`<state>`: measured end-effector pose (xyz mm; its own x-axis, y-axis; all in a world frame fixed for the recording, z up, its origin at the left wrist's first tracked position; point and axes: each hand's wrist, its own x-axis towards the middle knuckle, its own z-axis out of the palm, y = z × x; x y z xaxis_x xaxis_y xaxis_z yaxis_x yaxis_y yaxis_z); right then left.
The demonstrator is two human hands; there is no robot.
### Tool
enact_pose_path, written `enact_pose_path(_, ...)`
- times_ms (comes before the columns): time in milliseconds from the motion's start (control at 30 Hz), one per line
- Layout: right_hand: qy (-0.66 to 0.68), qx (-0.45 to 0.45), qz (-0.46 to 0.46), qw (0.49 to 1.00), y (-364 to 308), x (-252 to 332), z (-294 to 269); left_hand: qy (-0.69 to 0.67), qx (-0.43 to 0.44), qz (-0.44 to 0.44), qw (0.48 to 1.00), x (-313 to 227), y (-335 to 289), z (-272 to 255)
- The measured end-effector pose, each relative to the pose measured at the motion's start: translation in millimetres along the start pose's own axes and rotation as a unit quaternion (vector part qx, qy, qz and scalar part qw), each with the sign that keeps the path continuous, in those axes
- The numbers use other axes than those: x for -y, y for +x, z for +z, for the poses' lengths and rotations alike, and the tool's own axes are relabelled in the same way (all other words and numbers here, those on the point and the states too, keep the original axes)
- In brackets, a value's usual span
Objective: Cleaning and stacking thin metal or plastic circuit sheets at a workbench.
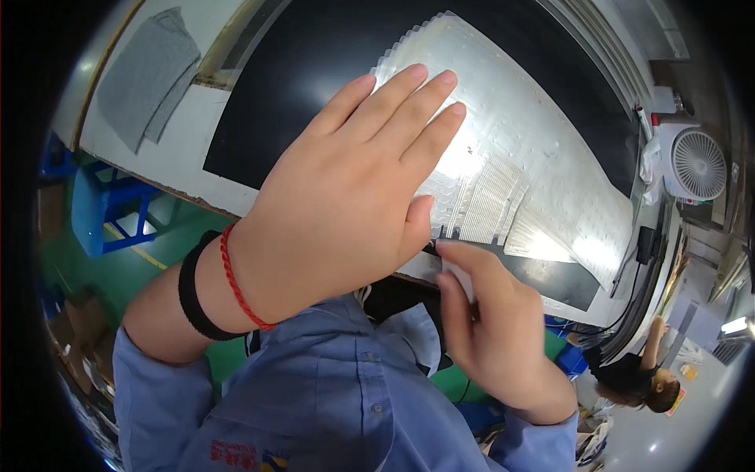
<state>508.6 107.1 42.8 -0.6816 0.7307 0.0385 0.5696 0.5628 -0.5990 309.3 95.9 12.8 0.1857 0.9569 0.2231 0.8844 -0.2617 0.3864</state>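
Observation:
My left hand (354,173) reaches across the middle with its fingers stretched out, over the edge of a silvery, translucent stack of thin sheets (543,134) marked with small dots. Beside its thumb lies a patch of fine parallel strips (487,204), with a fanned wedge of thin sheets (541,236) to the right of it. At the near edge of the strips is my right hand (503,315), its thumb and index finger closed in a pinch. Something pale shows between those fingers, too covered to name. Under the sheets lies a black mat (259,118).
A grey folded cloth (149,79) rests on the white table at the far left. To the right stands a small white fan (696,165), near a black cable (635,275). Below the table's left edge is a blue stool (94,208). Another person (637,377) is at the lower right.

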Motion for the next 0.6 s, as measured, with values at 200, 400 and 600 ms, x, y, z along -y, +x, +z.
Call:
enact_pose_path(200, -0.064, -0.035, 0.059, 0.996, 37.5, -11.9, -12.1, 0.020, -0.027, 0.009, 0.999, 4.4, -3.7, 3.5)
enact_pose_path(400, -0.010, -0.015, 0.020, 1.000, 24.0, -6.3, -19.8, 0.003, -0.025, 0.016, 1.000, 2.6, -5.0, 5.2)
enact_pose_path(600, 0.003, 0.014, -0.005, 1.000, 7.8, -1.9, 2.4, 0.004, -0.027, 0.014, 1.000, 3.9, -2.1, 5.7)
